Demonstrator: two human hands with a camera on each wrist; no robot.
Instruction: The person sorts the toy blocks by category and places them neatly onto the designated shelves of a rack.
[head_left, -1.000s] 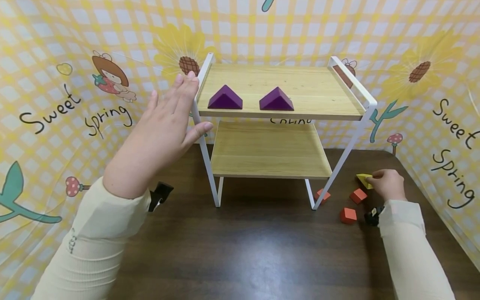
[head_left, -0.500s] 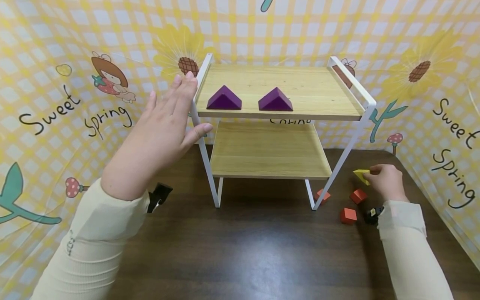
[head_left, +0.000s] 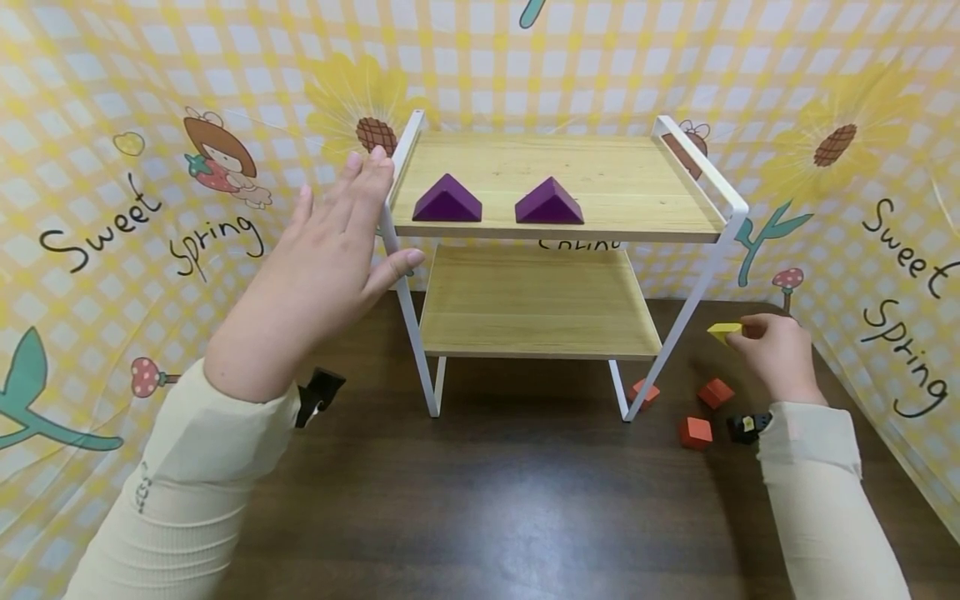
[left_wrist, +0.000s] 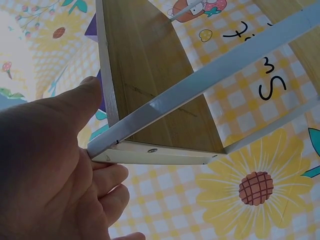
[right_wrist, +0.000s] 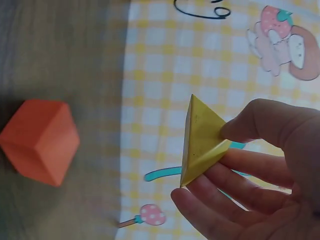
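Yellow prism [head_left: 724,332] pinched between thumb and fingers of my right hand [head_left: 780,358], near desk's [head_left: 480,500] far right corner. My left hand [head_left: 303,267], fingers straight, touches rack's [head_left: 415,333] left front corner. Two purple prisms [head_left: 447,202] along top board's [head_left: 615,183] front edge; three orange cubes [head_left: 696,433] (one partly behind right leg [head_left: 670,342]) toward desk's right edge.

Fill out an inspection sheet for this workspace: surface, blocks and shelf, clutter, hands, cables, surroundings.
Surface: brown table, glossy, bright reflection toward the front.
Job's things: yellow block held, apparently off the table; two purple blocks on the top board of the white-framed shelf.
Clutter: three orange blocks on the table around the shelf's right front leg; black item beside each wrist, identity unclear.
Hands: left hand at the shelf's left frame, fingers extended; right hand pinching the yellow block.
Cables: nothing seen.
Surroundings: yellow-and-white checked cloth, printed flowers and lettering.
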